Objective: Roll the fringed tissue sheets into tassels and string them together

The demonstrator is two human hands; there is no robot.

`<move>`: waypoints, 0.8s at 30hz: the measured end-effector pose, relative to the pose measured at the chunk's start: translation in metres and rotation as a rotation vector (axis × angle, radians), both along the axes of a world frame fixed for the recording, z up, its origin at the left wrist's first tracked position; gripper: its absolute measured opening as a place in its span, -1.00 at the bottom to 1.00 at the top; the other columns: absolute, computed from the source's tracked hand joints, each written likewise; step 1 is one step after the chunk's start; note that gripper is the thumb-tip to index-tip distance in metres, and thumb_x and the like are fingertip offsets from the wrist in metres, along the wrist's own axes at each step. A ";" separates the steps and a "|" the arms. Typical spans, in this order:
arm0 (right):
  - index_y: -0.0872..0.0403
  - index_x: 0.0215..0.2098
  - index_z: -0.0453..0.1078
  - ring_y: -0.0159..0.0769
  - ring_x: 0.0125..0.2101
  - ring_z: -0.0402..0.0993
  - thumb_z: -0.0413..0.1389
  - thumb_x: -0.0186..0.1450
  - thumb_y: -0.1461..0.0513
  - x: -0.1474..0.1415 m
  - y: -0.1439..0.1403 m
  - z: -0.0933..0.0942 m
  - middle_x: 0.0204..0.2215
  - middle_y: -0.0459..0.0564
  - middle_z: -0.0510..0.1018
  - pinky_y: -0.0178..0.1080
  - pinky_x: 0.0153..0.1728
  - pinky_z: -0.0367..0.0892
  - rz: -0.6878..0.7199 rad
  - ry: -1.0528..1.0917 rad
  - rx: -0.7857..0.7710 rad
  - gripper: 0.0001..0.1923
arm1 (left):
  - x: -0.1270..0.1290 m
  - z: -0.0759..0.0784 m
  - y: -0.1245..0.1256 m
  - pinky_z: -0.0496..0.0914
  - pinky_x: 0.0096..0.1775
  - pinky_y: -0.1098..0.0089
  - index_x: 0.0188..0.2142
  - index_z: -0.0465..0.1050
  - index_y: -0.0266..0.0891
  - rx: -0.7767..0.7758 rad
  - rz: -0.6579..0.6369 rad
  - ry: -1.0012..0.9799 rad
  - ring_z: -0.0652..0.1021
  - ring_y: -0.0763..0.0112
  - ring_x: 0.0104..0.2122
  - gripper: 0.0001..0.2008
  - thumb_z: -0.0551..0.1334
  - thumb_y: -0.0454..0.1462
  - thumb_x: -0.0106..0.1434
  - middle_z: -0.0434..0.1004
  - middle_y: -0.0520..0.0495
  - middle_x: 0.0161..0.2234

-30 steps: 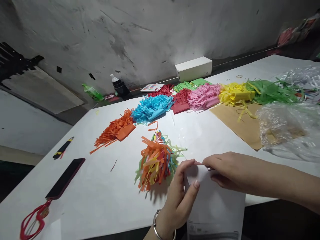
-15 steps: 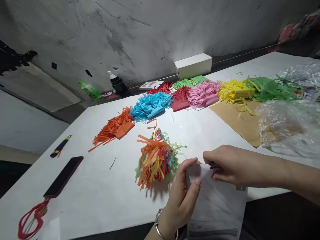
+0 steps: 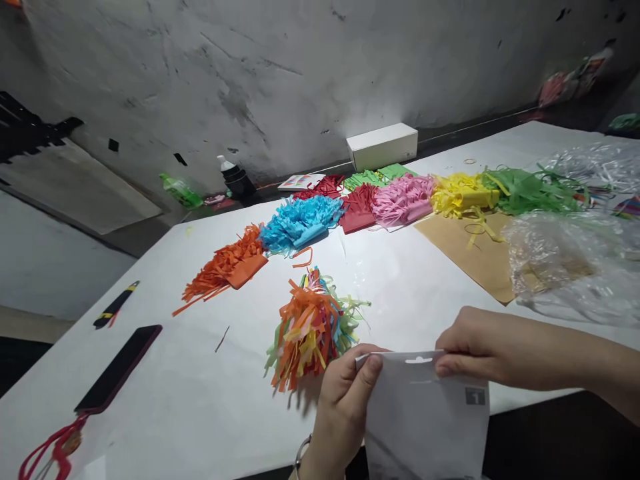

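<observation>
The left hand (image 3: 345, 390) and right hand (image 3: 467, 347) are pinched closed on the top corners of a white packet (image 3: 425, 413); it is held upright between them, hanging toward the table edge.

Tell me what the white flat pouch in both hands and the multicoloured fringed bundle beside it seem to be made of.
The white flat pouch, pinched at its top corners by the left hand and right hand, looks like thin matte plastic film: slightly see-through, with a punched hang slot. It could be coated paper. The multicoloured fringed bundle looks like thin matte paper, cut into flat strips that curl and crease.
</observation>
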State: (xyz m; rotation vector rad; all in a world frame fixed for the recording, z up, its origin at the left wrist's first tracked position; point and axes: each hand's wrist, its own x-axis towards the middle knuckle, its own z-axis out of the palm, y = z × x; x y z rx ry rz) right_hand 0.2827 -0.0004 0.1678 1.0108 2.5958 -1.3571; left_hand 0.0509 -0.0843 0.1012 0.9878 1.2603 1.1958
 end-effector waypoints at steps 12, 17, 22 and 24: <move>0.05 -0.48 0.40 -0.39 -0.53 0.30 0.03 0.46 -0.03 0.018 -0.044 -0.056 -0.58 -0.14 0.41 -0.32 -0.47 0.13 -0.502 0.406 0.118 -0.55 | -0.001 -0.005 -0.004 0.14 -0.53 0.50 -0.55 0.54 -0.30 0.033 0.158 -0.012 0.27 0.52 -0.56 -0.53 0.44 0.09 0.12 0.31 0.05 -0.61; 0.05 -0.40 0.52 -0.37 -0.51 0.32 0.04 0.45 -0.04 0.026 -0.047 -0.062 -0.55 -0.11 0.45 -0.34 -0.47 0.21 -0.430 0.609 -0.147 -0.55 | -0.004 -0.012 0.003 0.16 -0.59 0.54 -0.56 0.53 -0.31 -0.221 0.071 -0.348 0.32 0.55 -0.65 -0.44 0.56 0.13 -0.18 0.36 0.05 -0.67; 0.02 -0.33 0.58 -0.26 -0.44 0.46 0.07 0.41 -0.07 0.021 -0.053 -0.069 -0.48 -0.05 0.57 -0.30 -0.40 0.35 -0.602 0.630 -0.125 -0.58 | -0.001 -0.006 0.001 0.14 -0.56 0.53 -0.55 0.52 -0.32 -0.072 0.073 -0.192 0.30 0.53 -0.61 -0.44 0.48 0.18 -0.02 0.36 0.02 -0.64; 0.02 -0.39 0.55 -0.28 -0.49 0.42 0.07 0.41 -0.07 0.018 -0.056 -0.072 -0.53 -0.07 0.53 -0.31 -0.45 0.32 -0.657 0.632 -0.030 -0.57 | 0.002 -0.003 -0.002 0.10 -0.55 0.52 -0.59 0.45 -0.30 -0.004 0.115 -0.080 0.26 0.53 -0.58 -0.41 0.39 0.21 0.09 0.28 0.05 -0.64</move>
